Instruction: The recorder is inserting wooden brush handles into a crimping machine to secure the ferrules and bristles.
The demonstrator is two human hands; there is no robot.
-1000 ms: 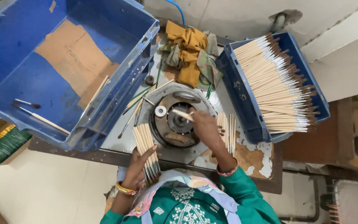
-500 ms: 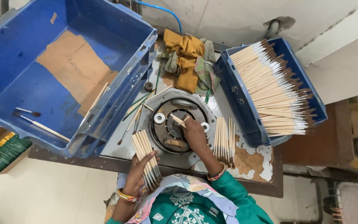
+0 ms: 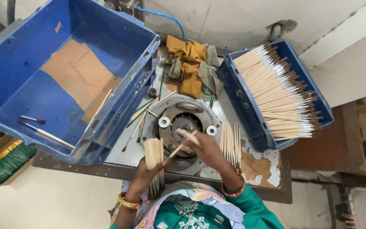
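Note:
My left hand (image 3: 145,174) grips a bundle of pale wooden brush handles (image 3: 154,156), held upright near the table's front edge. My right hand (image 3: 205,149) pinches a single wooden handle (image 3: 182,143) that slants across the round metal machine head (image 3: 182,127) in the table's middle. The stick's far end lies over the machine's centre hole. To the right of my right hand, a small row of wooden handles (image 3: 230,143) lies on the table.
A large blue crate (image 3: 60,80) with a cardboard liner and a few brushes fills the left. A smaller blue bin (image 3: 250,114) packed with finished brushes stands at right. Yellow rags (image 3: 189,63) lie behind the machine. Loose brushes (image 3: 138,118) lean beside the crate.
My right hand has drawn back from the machine toward me, a single stick now slanting from its fingers toward the left bundle. My left hand keeps its bundle in place.

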